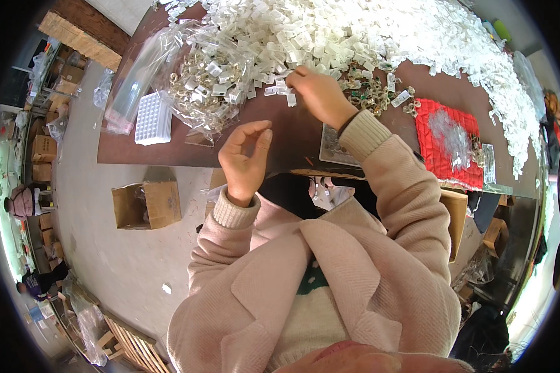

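My left hand [245, 160] is raised over the table's near edge. Its thumb and forefinger curl together at the tips, and whatever is between them is too small to make out. Farther forward, my right hand [321, 97] reaches to the near edge of a big heap of small clear-white plastic pieces [292, 40]. Its fingers are bent and pressed together, hiding anything in them. A few loose plastic pieces [290, 99] lie beside its fingertips. To its right is a pile of small gold and green metal trinkets [367, 93].
Left on the brown table [174, 152] are an open clear bag of metal trinkets [208, 93], a white gridded tray [152, 119] and clear plastic sleeves [144, 74]. A red quilted cloth [432, 140] lies right. A cardboard box [163, 204] stands on the floor.
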Demonstrator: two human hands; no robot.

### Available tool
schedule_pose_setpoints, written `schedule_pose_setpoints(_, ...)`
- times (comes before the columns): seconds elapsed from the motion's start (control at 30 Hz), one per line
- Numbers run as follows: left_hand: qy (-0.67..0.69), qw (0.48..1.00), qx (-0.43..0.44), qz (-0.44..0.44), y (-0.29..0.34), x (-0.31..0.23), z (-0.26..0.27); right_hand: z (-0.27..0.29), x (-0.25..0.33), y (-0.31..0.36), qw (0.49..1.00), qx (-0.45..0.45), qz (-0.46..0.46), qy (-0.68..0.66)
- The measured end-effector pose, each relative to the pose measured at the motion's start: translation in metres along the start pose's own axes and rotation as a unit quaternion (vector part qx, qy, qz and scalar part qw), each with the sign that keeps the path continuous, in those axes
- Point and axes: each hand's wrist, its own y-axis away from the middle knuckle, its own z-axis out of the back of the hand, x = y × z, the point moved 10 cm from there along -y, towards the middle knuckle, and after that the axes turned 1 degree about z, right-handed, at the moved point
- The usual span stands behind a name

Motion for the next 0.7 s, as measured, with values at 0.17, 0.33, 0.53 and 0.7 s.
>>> schedule_pose_setpoints(0.17, 0.133, 0.984, 0.039, 0.112, 0.001, 0.021, -0.019, 0.022, -0.023, 0.011, 0.968, -0.002, -0.127, -0.217)
schedule_pose_setpoints(0.33, 0.045, 0.998, 0.032, -0.021, 0.008, -0.015, -0.039, 0.033, 0.0, 0.052, 0.849, -0.018, -0.237, -0.472)
schedule_pose_setpoints(0.53, -0.105, 0.982, 0.061, -0.147, 0.033, -0.041, -0.064, 0.05, 0.018, 0.106, 0.801, -0.088, -0.27, -0.526)
schedule_pose_setpoints(0.7, -0.044, 0.99, 0.126, -0.054, 0.044, -0.018, -0.076, 0.07, -0.02, 0.137, 0.818, -0.117, -0.242, -0.509)
